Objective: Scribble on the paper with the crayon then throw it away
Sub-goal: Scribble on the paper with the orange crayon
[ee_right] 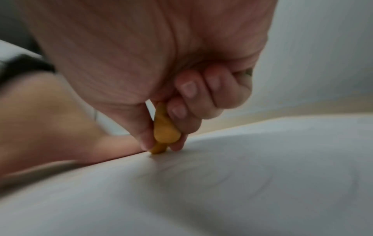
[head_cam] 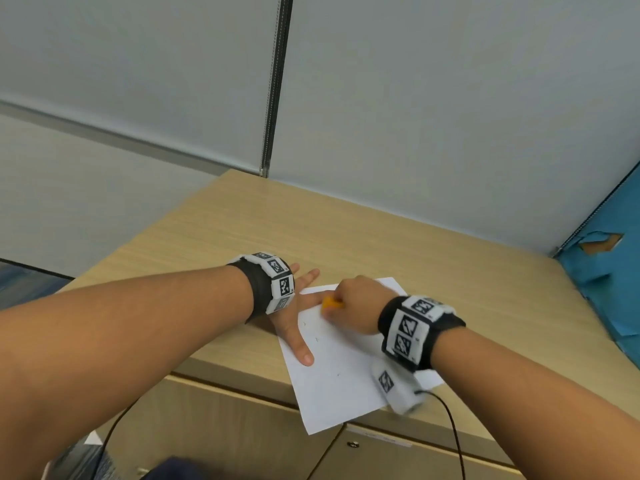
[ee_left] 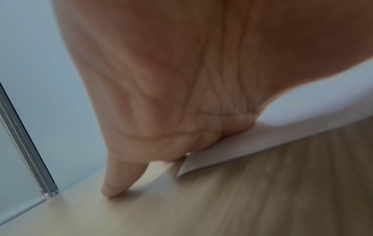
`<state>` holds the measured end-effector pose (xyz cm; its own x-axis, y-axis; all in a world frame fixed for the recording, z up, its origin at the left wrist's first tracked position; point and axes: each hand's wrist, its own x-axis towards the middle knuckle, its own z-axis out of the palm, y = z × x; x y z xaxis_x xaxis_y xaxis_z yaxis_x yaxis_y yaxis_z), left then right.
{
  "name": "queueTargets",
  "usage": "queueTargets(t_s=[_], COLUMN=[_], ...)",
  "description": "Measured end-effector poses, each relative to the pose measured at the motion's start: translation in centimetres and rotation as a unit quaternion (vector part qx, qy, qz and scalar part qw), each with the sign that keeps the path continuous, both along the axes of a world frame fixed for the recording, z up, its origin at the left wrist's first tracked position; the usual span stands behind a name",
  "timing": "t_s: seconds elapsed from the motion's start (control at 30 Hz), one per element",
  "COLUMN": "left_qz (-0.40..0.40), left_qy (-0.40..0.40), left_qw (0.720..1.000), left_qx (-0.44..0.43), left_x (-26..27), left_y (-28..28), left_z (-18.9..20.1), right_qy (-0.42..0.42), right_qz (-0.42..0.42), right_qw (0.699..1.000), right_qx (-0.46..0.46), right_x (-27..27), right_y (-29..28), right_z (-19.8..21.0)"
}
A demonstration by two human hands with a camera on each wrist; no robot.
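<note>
Scribbling step: right hand point(head_cam: 356, 303) pinched stubby orange crayon point(ee_right: 164, 132) on white paper sheet point(head_cam: 346, 379); left hand point(head_cam: 294, 318) spread flat at nine o'clock. Next probably needs crumpling.

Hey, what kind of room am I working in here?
Most likely an office or workroom. A light wood-laminate cabinet top with lockable doors below it stands against plain grey partition panels joined by a metal strip. A white sheet of paper lies on top.
</note>
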<state>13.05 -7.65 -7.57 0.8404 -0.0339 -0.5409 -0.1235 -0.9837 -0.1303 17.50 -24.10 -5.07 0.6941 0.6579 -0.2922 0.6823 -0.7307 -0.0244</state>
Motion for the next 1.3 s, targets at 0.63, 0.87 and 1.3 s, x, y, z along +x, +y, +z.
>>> queueTargets(t_s=[0.63, 0.87, 1.3], left_qz=[0.03, 0.003, -0.043], left_qy=[0.015, -0.014, 0.011], left_qw=[0.999, 0.998, 0.999], left_qx=[-0.017, -0.065, -0.028], left_x=[-4.1, -0.9, 1.7], left_y=[-2.8, -1.1, -0.1], left_z=[2.7, 3.4, -1.1], right_qy=[-0.075, -0.086, -0.03], right_qz=[-0.05, 0.052, 0.081], right_qw=[0.995, 0.995, 0.996], right_qx=[-0.054, -0.003, -0.021], right_x=[1.1, 1.1, 1.3], right_y=[-5.7, -5.4, -1.9], right_z=[-0.5, -0.3, -0.2])
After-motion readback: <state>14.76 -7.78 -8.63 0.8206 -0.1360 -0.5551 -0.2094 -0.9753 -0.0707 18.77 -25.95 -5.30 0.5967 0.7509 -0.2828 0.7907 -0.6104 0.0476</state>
